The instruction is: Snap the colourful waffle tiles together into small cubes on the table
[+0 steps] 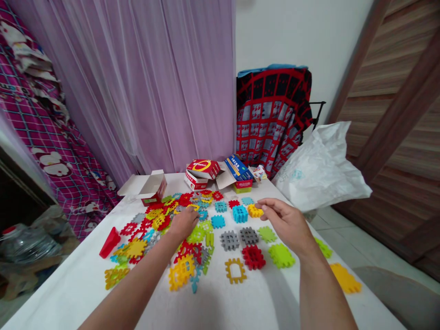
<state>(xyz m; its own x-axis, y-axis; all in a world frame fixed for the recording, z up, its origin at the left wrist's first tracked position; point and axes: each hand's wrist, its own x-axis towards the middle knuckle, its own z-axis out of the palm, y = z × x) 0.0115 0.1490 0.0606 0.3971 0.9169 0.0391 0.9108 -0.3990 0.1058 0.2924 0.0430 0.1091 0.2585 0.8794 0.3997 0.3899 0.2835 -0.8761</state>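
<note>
Many coloured plastic interlocking tiles [192, 238] lie scattered over a white table [240, 302]. My left hand [184, 223] rests knuckles-up in the middle of the pile, fingers curled down onto the pieces; what it grips is hidden. My right hand [285, 222] hovers to the right with thumb and fingers pinched beside a yellow tile [255, 211]. A blue block of tiles [239, 213] sits just left of that. Grey tiles [239, 238], a red tile [253, 257] and green tiles [281, 255] lie below my right hand.
Opened cardboard boxes [206, 174] stand at the table's far edge, another open box [151, 187] at the far left. A white plastic bag [319, 169] sits at the right edge. A red scoop-like piece [110, 242] lies at the left. Behind hang a purple curtain and a red-black cloth.
</note>
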